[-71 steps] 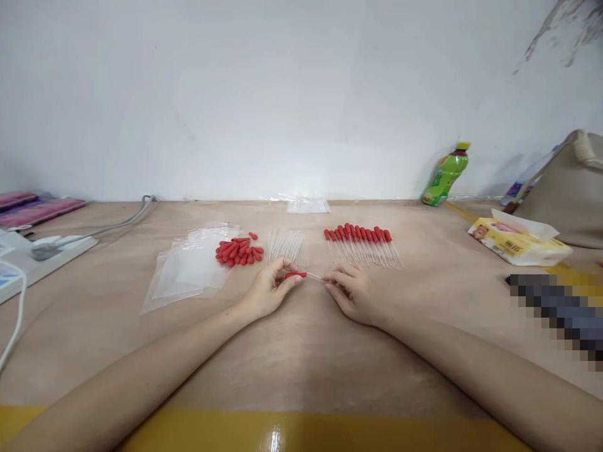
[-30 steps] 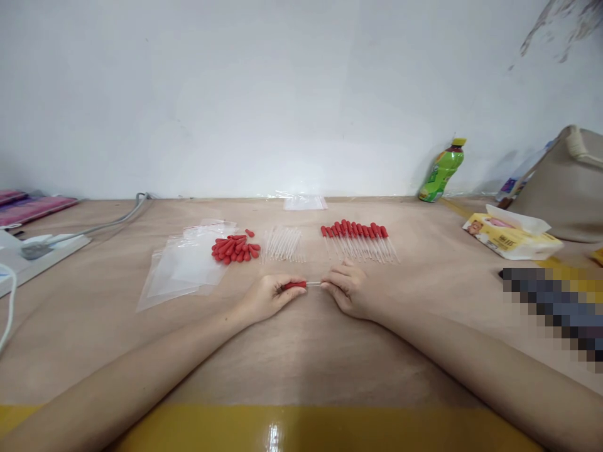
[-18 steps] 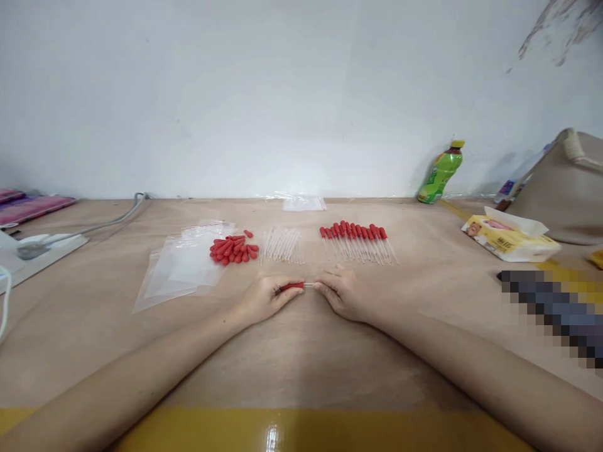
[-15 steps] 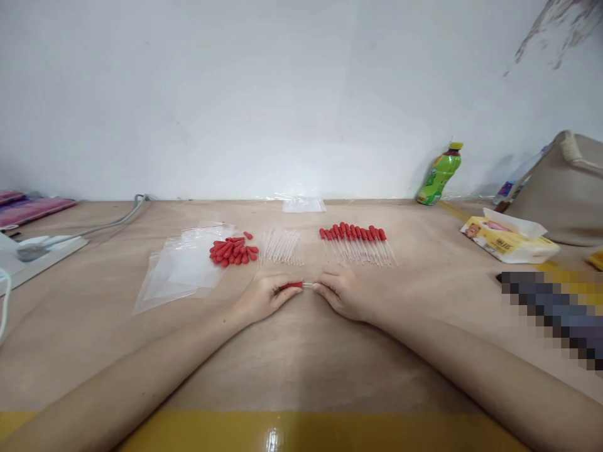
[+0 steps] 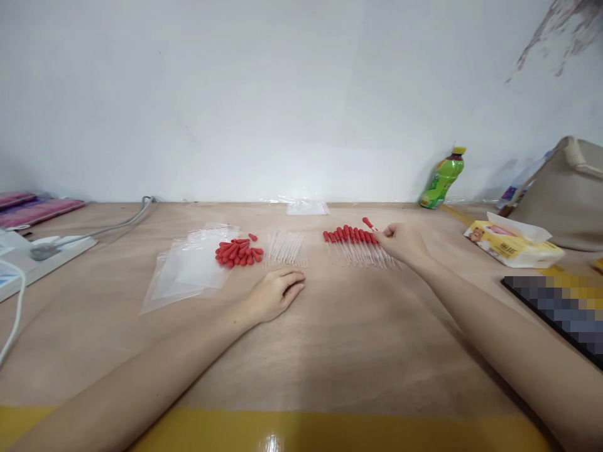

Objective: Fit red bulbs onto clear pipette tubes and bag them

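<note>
My right hand (image 5: 401, 242) pinches a glass dropper with a red rubber bulb (image 5: 367, 222) at the right end of a row of assembled droppers (image 5: 355, 242). The bulb points up and left, while the fingers cover most of the tube. On the table in front of the glass tubes (image 5: 285, 248) rests my left hand (image 5: 277, 295), thumb and fingers apart with nothing between them. Left of those tubes lies a pile of loose red rubber bulbs (image 5: 237, 252), partly over clear plastic bags (image 5: 191, 263).
A tissue pack (image 5: 513, 243), a green bottle (image 5: 443, 179) and a beige bag (image 5: 560, 194) stand to the right, with a pixelated dark flat object (image 5: 556, 314) nearer. At left is a power strip (image 5: 61, 254) with cables. Another clear bag (image 5: 307, 208) lies by the wall.
My right hand has moved right and away from me, carrying the dropper to the row. My left hand has let go of the red bulb and stays near its former place.
</note>
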`<state>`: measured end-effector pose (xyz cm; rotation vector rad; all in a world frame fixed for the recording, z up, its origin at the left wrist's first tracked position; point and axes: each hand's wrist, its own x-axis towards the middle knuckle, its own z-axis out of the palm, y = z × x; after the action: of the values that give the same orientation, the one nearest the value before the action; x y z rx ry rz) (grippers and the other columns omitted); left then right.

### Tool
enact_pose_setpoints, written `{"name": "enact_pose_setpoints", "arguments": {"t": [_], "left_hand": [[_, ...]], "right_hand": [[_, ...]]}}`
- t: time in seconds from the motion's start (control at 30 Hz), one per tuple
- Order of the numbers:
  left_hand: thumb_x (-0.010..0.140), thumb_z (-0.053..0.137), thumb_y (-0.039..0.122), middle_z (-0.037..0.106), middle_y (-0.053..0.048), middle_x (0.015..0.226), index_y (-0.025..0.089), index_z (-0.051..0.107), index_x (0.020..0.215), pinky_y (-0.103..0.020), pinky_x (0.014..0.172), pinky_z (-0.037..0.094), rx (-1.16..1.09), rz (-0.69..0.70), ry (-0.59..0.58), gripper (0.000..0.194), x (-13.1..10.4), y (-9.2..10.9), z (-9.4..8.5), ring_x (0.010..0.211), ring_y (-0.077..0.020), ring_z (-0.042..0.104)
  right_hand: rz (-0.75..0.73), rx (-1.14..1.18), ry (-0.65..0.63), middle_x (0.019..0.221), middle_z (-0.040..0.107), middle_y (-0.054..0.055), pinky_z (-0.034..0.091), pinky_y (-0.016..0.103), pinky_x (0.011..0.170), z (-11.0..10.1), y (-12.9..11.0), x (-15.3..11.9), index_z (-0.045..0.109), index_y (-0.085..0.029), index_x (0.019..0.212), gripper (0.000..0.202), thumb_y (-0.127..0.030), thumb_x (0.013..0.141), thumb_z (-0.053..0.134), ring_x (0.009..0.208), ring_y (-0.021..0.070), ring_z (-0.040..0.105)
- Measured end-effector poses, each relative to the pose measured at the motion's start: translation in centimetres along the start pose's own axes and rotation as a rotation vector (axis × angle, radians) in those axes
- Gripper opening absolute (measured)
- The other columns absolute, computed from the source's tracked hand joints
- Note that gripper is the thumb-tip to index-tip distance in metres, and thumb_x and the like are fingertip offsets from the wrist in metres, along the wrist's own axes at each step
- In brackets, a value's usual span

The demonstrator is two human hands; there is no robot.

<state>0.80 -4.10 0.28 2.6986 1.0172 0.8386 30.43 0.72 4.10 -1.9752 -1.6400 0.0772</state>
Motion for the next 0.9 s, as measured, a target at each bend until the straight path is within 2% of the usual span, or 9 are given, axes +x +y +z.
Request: {"name": "enact_pose_setpoints", "arguments": {"t": [0.13, 0.27, 0.37, 0.5, 0.6, 0.67, 0.73, 0.8, 0.9], "left_hand": [[0.087, 0.044, 0.025, 0.063, -0.008, 0.104, 0.016, 0.062, 0.102, -0.035, 0.089, 0.045, 0.010, -0.003, 0.000, 0.025, -0.1, 0.0, 0.0, 0.098, -0.0196, 0.057], [0.087, 0.044, 0.024, 0.063, -0.008, 0.104, 0.017, 0.061, 0.104, -0.035, 0.088, 0.046, -0.004, 0.008, 0.009, 0.025, -0.2, 0.0, -0.1, 0.097, -0.0192, 0.057], [0.087, 0.044, 0.024, 0.063, -0.008, 0.103, 0.017, 0.061, 0.103, -0.035, 0.087, 0.046, -0.006, 0.007, 0.009, 0.025, -0.1, 0.0, -0.1, 0.097, -0.0194, 0.057], [0.087, 0.044, 0.023, 0.062, -0.008, 0.103, 0.016, 0.062, 0.102, -0.035, 0.087, 0.045, -0.004, 0.014, 0.005, 0.025, 0.0, 0.1, 0.0, 0.096, -0.0193, 0.056], [0.087, 0.044, 0.023, 0.062, -0.008, 0.103, 0.016, 0.062, 0.102, -0.034, 0.087, 0.045, 0.007, 0.019, 0.002, 0.025, 0.1, 0.1, 0.1, 0.096, -0.0190, 0.056], [0.087, 0.044, 0.023, 0.062, -0.009, 0.103, 0.015, 0.061, 0.102, -0.033, 0.088, 0.045, 0.014, 0.019, -0.002, 0.025, 0.1, 0.1, 0.1, 0.096, -0.0189, 0.056], [0.087, 0.043, 0.023, 0.062, -0.008, 0.104, 0.015, 0.061, 0.103, -0.033, 0.089, 0.044, 0.015, 0.018, -0.009, 0.025, 0.0, 0.1, 0.1, 0.097, -0.0188, 0.056], [0.087, 0.043, 0.023, 0.061, -0.008, 0.104, 0.016, 0.060, 0.103, -0.033, 0.089, 0.044, 0.007, 0.018, -0.017, 0.025, 0.0, 0.1, 0.0, 0.098, -0.0187, 0.055], [0.088, 0.042, 0.022, 0.061, -0.008, 0.103, 0.015, 0.060, 0.103, -0.032, 0.089, 0.044, -0.007, 0.022, -0.034, 0.025, 0.0, 0.2, -0.3, 0.097, -0.0184, 0.055]], "right_hand": [[0.074, -0.113, -0.035, 0.066, 0.063, 0.008, 0.032, 0.026, 0.050, 0.7, 0.9, 0.5, 0.061, -0.018, 0.063, 0.025, -0.037, 0.071, 0.047, 0.065, 0.0203, 0.058], [0.042, -0.234, -0.095, 0.068, 0.064, 0.011, 0.035, 0.027, 0.052, 1.2, 0.7, -0.1, 0.061, -0.017, 0.059, 0.030, -0.037, 0.073, 0.044, 0.069, 0.0226, 0.060], [0.036, -0.294, -0.125, 0.073, 0.065, 0.014, 0.037, 0.028, 0.054, 1.1, 0.7, -0.2, 0.063, -0.016, 0.063, 0.033, -0.041, 0.074, 0.045, 0.072, 0.0246, 0.061], [-0.007, -0.301, -0.082, 0.076, 0.065, 0.013, 0.038, 0.030, 0.057, 0.9, -0.1, -0.8, 0.064, -0.016, 0.070, 0.030, -0.040, 0.075, 0.046, 0.075, 0.0262, 0.061], [-0.146, -0.159, -0.082, 0.077, 0.066, 0.008, 0.039, 0.027, 0.058, 1.5, -2.5, -1.9, 0.063, -0.019, 0.073, 0.023, -0.036, 0.075, 0.048, 0.073, 0.0216, 0.060], [-0.260, -0.021, -0.149, 0.080, 0.066, 0.005, 0.040, 0.026, 0.059, 2.5, -4.8, -2.5, 0.062, -0.021, 0.073, 0.020, -0.035, 0.075, 0.049, 0.075, 0.0191, 0.060], [-0.330, 0.035, -0.195, 0.083, 0.066, 0.007, 0.042, 0.026, 0.063, 4.0, -7.3, -2.7, 0.062, -0.018, 0.074, 0.016, -0.030, 0.075, 0.051, 0.079, 0.0196, 0.060], [-0.323, 0.018, -0.239, 0.086, 0.065, 0.011, 0.043, 0.028, 0.068, 5.6, -9.3, -2.5, 0.061, -0.016, 0.080, 0.017, -0.028, 0.076, 0.050, 0.084, 0.0218, 0.060], [-0.280, -0.006, -0.256, 0.096, 0.063, 0.017, 0.045, 0.031, 0.068, 7.5, -11.3, -2.0, 0.056, -0.011, 0.100, 0.030, -0.026, 0.075, 0.052, 0.088, 0.0255, 0.060]]}}
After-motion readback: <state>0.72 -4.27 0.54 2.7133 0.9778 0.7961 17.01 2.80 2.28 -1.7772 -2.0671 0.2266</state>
